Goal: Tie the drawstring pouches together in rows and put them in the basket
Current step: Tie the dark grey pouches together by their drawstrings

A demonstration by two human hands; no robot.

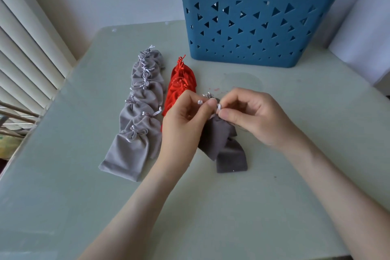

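Two dark grey pouches hang from my hands just above the table's middle, their lower ends on the surface. My left hand pinches a pale drawstring end. My right hand pinches the cord at the pouches' necks, right beside the left fingertips. A row of several light grey pouches lies tied in a line at the left. A row of red pouches lies beside it, partly hidden by my left hand. The blue basket with triangle holes stands at the back.
The pale green table ends at a wall behind the basket. White window blinds run along the left side, with a railing below them. A faint round mark shows on the table before the basket.
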